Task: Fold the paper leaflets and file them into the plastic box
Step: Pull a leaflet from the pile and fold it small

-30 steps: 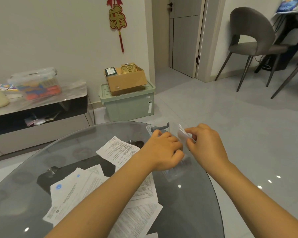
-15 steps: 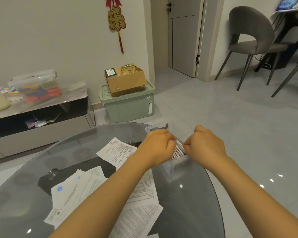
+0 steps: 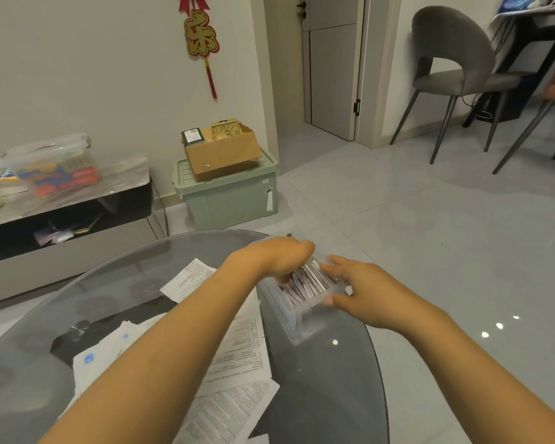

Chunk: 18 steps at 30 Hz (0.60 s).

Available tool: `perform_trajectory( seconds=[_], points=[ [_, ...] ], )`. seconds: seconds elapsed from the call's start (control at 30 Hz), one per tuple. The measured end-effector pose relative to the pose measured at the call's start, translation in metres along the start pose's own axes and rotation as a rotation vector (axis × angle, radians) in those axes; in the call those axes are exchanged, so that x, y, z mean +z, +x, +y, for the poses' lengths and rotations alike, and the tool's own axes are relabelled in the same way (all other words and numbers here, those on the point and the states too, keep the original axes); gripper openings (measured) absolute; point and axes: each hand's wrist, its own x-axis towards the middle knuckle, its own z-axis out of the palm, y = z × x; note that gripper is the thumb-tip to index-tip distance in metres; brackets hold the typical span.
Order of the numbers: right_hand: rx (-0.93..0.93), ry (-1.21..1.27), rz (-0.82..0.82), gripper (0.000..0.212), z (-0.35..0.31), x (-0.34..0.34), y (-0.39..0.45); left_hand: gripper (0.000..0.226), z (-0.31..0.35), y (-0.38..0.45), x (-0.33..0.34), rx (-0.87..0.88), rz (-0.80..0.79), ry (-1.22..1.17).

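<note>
- My left hand curls over the far end of the clear plastic box, fingers bent down onto the row of folded leaflets standing inside; I cannot tell whether those fingers pinch any one leaflet.
- My right hand is at the box's right side, fingers spread apart, with the thumb against the near rim and the fingertips over the leaflets. It clamps nothing that I can make out.
- The folded leaflets stand on edge, packed side by side, filling the far part of the box, just right of the frame's centre.
- The box sits on the round glass table, close to its right edge.
- Unfolded paper sheets lie flat on the glass to the left of the box, partly under my left forearm, overlapping one another down to the bottom of the frame.
- Beyond the table, in the middle of the frame, a cardboard box rests on a pale green storage bin against the wall.
- A low cabinet is at the left, and a grey chair stands at the upper right.
</note>
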Motion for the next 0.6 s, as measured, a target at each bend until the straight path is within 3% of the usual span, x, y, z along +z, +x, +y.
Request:
perform_trajectory(
  seconds=[0.13, 0.23, 0.4, 0.6],
  points=[
    [-0.020, -0.012, 0.048, 0.051, -0.003, 0.001, -0.001, 0.048, 0.000, 0.001, -0.001, -0.012, -0.036, -0.110],
    [-0.011, -0.020, 0.044, 0.052, -0.003, 0.001, -0.001, 0.046, 0.004, 0.001, 0.002, -0.007, 0.030, -0.075],
    [0.017, -0.034, 0.034, 0.051, -0.002, 0.003, 0.001, 0.050, 0.008, 0.002, 0.002, -0.038, -0.055, -0.129],
    [0.033, -0.101, -0.011, 0.045, -0.001, 0.005, 0.003, 0.041, 0.010, -0.002, 0.004, -0.008, -0.031, -0.133]
  ],
)
